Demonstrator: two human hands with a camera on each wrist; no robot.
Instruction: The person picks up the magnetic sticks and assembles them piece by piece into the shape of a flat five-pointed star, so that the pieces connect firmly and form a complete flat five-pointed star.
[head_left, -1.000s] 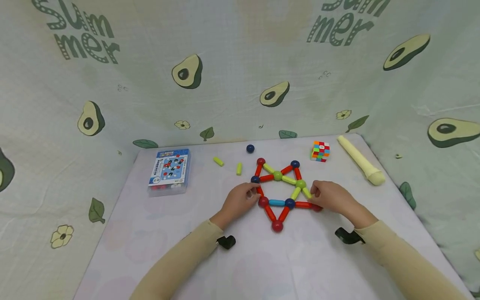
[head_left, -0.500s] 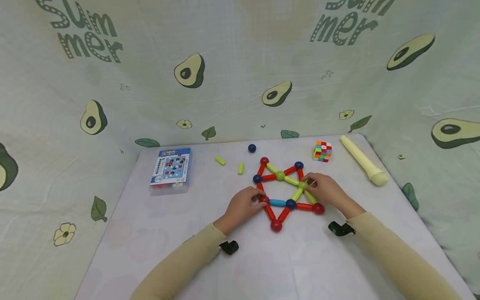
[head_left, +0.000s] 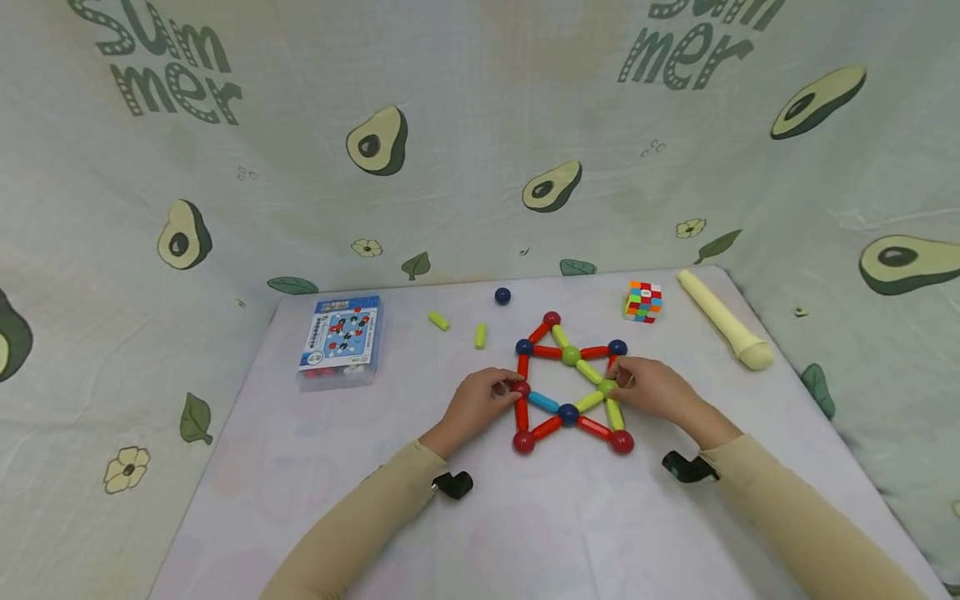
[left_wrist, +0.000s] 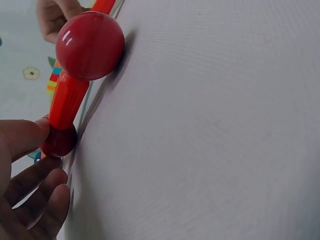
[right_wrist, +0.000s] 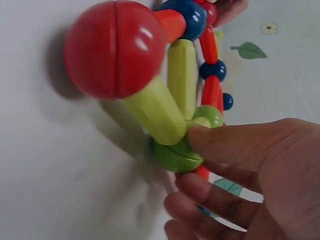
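Observation:
A flat star-shaped frame of coloured rods and balls lies on the table between my hands. My left hand pinches the red ball at its left side, thumb on one side and fingers on the other. At the right side, my right hand pinches a green ball where yellow-green rods meet. Nearest me are two red corner balls, the left one and the right one. A blue ball sits between them, with a light-blue rod running to the left-hand red ball.
Behind the frame lie a loose dark blue ball and two loose yellow-green rods, one nearer the frame. A boxed set stands at the back left. A puzzle cube and a pale yellow club-shaped object lie back right.
The whole frame has turned clockwise, its far tip going right and its near corners left. My right hand has moved from a yellow-green rod to the green ball; my left, from a rod to the red ball.

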